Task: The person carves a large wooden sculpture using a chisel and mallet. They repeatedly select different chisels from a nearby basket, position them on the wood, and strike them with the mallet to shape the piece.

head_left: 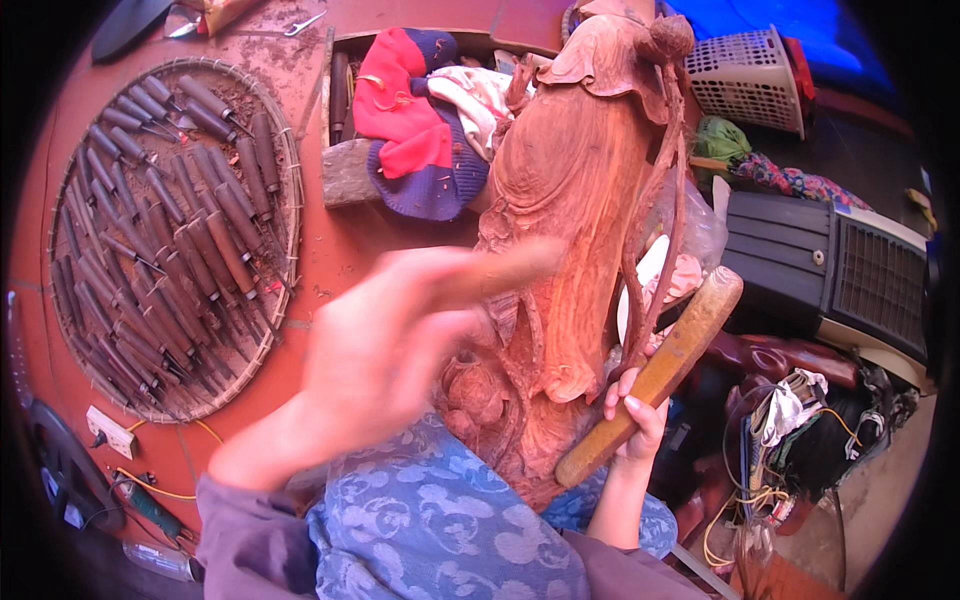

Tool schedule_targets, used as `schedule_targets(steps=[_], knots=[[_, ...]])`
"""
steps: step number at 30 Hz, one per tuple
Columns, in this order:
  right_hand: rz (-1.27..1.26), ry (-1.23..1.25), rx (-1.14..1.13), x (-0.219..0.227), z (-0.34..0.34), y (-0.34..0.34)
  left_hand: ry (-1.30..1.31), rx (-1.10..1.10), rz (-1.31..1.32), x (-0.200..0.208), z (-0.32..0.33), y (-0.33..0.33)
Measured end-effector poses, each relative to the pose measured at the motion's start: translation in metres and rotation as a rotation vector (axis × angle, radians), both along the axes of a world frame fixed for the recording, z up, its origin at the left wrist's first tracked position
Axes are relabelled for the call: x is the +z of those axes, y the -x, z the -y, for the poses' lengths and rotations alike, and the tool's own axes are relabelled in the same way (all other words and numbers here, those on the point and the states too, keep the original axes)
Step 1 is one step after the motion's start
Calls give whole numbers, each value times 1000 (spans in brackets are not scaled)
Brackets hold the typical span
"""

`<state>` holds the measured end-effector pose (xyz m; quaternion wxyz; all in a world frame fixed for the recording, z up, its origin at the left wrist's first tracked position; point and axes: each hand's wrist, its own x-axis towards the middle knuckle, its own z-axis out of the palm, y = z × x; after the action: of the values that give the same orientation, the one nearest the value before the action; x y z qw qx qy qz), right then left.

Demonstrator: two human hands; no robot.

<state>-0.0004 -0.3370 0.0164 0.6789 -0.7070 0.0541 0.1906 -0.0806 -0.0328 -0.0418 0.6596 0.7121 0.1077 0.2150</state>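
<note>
Standing beside the blue patterned cloth, the carved wooden figure appeared largely shaped, finer cutting seemingly outstanding. The left hand, blurred, pinched a brown handle; the right hand gripped a wooden club.

Tools in tray on floor, L side of frame. Carving ctr; basket upper R, cords lower R.

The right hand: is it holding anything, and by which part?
The right hand holds a thick wooden baton around its middle.
</note>
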Motion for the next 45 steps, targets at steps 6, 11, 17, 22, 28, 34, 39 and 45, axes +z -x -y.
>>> schedule_targets(steps=[6,11,17,22,28,34,39,45], knots=[[56,-26,-254,-15,22,8,68,-56,497,64,67,-108],[14,14,130,-4,20,-4,270,245,633,87,76,-167],[31,57,10,0,2,1,348,451,501,77,64,-184],[25,26,-21,-2,4,1,394,540,584,73,62,-192],[27,29,-38,-2,3,1,419,559,567,76,56,-201],[26,34,-19,-2,5,0,440,573,519,75,49,-206],[-13,-55,35,6,1,-1,476,488,480,74,45,-203],[102,245,201,82,-27,-23,438,606,516,73,48,-204]])
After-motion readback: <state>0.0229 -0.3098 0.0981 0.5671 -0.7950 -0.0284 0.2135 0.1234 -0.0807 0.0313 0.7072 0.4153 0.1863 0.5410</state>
